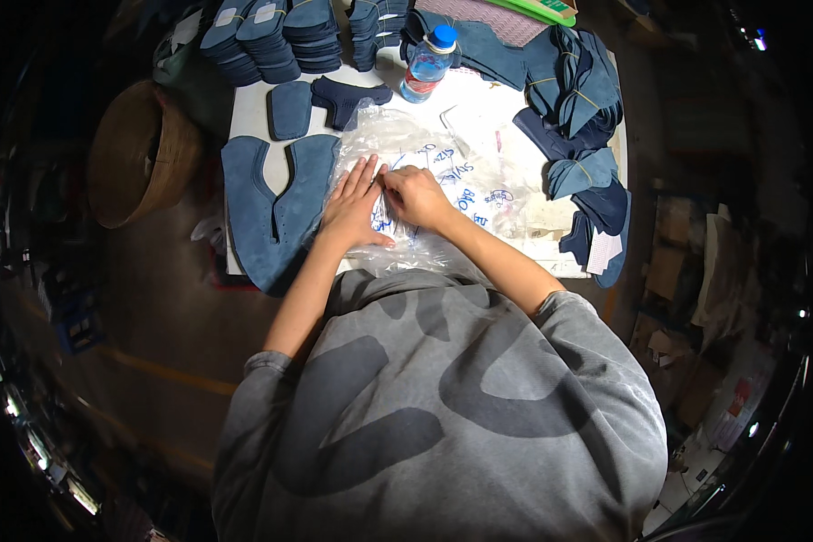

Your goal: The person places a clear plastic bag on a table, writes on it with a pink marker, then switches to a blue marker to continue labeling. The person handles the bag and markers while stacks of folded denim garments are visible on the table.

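Observation:
A clear, crinkled plastic bag (379,135) lies on the white table in front of me, with blue handwriting showing on or through it. My left hand (352,210) rests flat on the bag, its fingers stretched out and the thumb spread toward me. Close beside it, my right hand (417,197) is closed, knuckles up, over the bag; whatever its fingers grip is hidden. Left of the bag is a large U-shaped blue leather-like piece (244,194). Beyond my hands lie a small rounded blue piece (290,110) and a darker curved piece (348,98).
A water bottle with a blue cap (427,65) stands at the back of the table (248,113). Stacks of blue cut pieces (266,41) line the far left edge. Tied bundles of blue pieces (580,86) crowd the right side. A woven basket (122,154) stands left of the table.

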The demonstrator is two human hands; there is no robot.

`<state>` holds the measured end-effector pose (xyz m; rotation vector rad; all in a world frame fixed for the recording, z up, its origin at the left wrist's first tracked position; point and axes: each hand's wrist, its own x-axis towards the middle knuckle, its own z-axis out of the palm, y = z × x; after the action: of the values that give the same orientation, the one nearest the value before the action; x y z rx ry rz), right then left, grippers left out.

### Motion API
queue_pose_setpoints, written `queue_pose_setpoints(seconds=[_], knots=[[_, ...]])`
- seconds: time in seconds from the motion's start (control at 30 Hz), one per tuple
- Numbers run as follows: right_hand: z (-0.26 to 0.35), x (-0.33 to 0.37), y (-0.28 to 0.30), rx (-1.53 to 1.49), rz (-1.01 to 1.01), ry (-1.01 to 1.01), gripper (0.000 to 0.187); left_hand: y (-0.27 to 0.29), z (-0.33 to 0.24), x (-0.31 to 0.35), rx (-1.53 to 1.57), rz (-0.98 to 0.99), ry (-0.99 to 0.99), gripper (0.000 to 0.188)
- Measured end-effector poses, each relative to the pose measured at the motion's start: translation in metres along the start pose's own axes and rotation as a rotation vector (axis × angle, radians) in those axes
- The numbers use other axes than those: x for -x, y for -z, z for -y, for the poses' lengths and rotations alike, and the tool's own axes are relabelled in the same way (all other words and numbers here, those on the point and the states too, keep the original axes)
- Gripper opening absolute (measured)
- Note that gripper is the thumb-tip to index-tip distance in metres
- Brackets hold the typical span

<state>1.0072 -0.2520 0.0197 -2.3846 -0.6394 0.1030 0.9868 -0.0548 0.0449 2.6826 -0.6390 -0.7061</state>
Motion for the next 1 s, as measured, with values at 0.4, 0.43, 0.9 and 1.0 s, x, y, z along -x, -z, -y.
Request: queue_pose_setpoints(seconds=[0.4,0.43,0.9,1.0], knots=[[-0.042,0.024,0.040,-0.207,-0.176,-0.378,0.016,-0.016,0.008,0.012,0.209,-0.180,-0.125,0.133],[-0.039,0.024,0.040,-0.216,-0.164,-0.380,0.016,-0.015,0.008,0.012,0.194,-0.173,-0.116,0.132],[-0.001,0.015,0.003,-0.017,-0.091,-0.002,0.010,-0.011,-0.002,0.012,-0.002,-0.074,-0.059,0.139],[-0.001,0.016,0.001,-0.087,0.067,0.107,0.013,-0.010,-0.001,0.010,-0.022,-0.026,-0.033,0.141]])
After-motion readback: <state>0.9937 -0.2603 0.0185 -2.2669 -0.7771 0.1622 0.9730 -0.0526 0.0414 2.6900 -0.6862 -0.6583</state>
